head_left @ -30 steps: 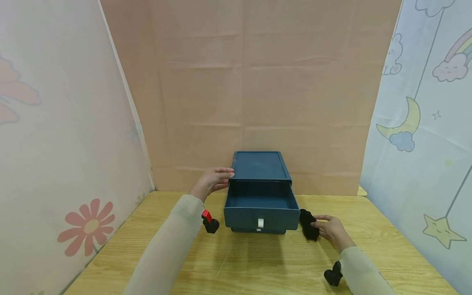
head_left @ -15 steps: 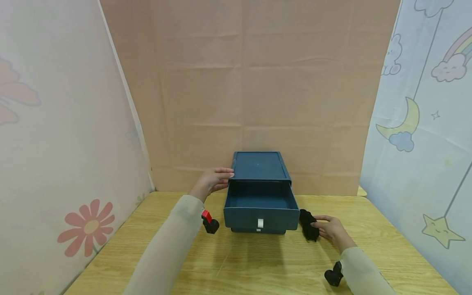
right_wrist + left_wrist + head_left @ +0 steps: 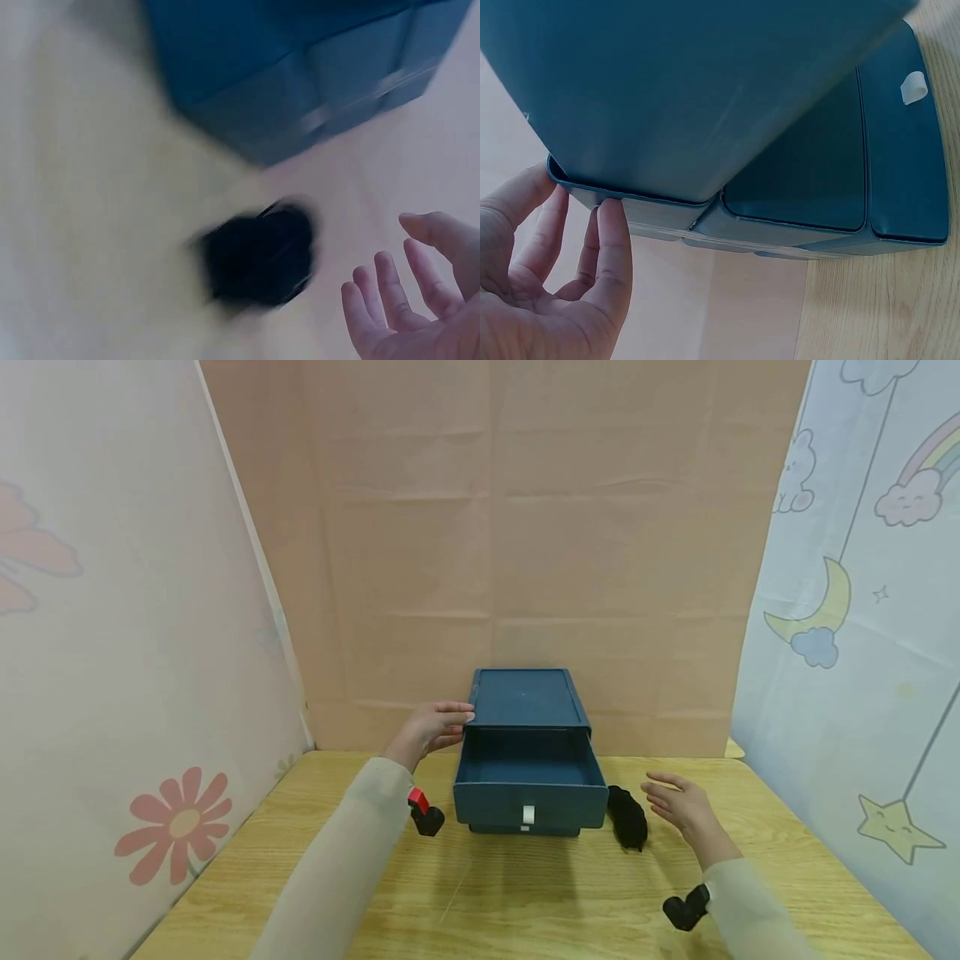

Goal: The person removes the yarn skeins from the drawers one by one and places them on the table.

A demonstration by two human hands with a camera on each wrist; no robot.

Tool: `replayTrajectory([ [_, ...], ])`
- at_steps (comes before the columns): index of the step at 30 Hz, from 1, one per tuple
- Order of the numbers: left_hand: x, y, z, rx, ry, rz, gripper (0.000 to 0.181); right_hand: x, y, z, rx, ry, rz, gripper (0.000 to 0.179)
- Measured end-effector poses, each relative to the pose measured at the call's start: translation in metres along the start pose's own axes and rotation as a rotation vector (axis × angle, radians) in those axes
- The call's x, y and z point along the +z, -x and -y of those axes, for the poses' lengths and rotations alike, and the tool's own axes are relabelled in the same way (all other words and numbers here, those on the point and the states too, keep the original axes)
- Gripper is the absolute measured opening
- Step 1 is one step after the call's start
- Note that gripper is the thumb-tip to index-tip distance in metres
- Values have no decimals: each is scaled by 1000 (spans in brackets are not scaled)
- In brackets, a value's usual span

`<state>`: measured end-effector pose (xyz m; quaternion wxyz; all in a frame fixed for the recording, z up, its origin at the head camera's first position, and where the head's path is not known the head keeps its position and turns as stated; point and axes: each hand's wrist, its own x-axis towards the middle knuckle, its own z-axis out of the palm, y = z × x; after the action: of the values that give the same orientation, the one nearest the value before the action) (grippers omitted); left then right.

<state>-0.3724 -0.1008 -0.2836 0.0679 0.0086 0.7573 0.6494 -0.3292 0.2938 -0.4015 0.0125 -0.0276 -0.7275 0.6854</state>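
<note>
Your left hand (image 3: 431,727) is at the left side of the dark blue two-drawer unit (image 3: 523,697); fingers (image 3: 615,247) spread, slightly bent, tips touching the side wall at the front rim, not wrapped round it. Top drawer (image 3: 491,806) pulled well out towards you, white pull tab (image 3: 528,814) on its front. Lower drawer (image 3: 896,150) underneath, its own tab showing. Black fuzzy bundle (image 3: 628,818) lies on the wooden desk (image 3: 510,902), just right of the unit; too blurred in the right wrist view to identify. Your right hand (image 3: 684,806) hovers right of the bundle, apart from it, fingers loosely extended and parted, holding nothing.
</note>
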Motion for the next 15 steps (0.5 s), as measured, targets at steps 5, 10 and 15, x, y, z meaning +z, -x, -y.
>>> replayTrajectory([
  [5,-1,0,0,-3,2,-4,26,9,12,48,-172,-118,115,41],
  [10,0,0,0,1,2,-3,27,29,27,92,-301,-264,228,23],
  [15,0,0,0,-1,3,-5,27,53,46,123,-377,-231,274,27],
])
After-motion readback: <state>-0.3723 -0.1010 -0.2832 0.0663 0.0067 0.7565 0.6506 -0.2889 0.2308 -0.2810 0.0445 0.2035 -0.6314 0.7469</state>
